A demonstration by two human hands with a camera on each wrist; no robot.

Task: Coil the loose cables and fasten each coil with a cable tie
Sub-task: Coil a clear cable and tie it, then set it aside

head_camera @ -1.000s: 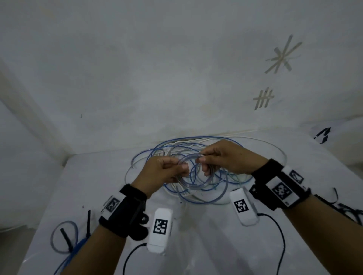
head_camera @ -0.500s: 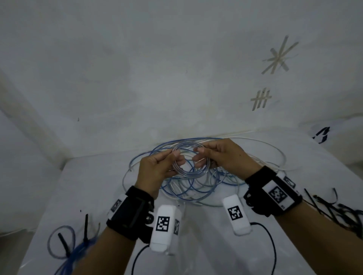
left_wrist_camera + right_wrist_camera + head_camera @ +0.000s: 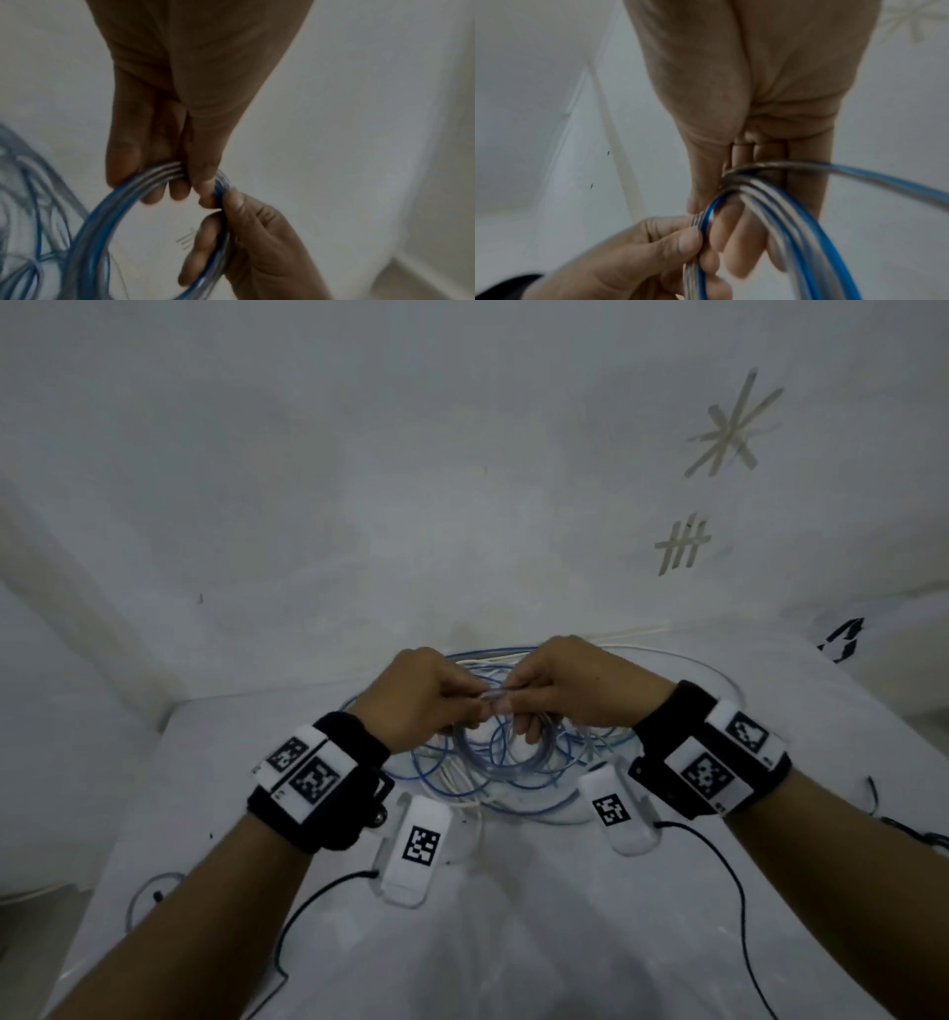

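Both hands have drawn closer together and lifted the coil [image 3: 493,752] higher since a second ago, their fingertips now nearly touching. The left hand [image 3: 418,698] pinches the bundled blue-and-clear loops between thumb and curled fingers; the right hand [image 3: 575,685] clamps the same bundle just beside it, fingers wrapped round the strands. The coil hangs below the hands, above the loose cables [image 3: 518,793] tangled on the white table [image 3: 513,942] near the wall [image 3: 359,480].
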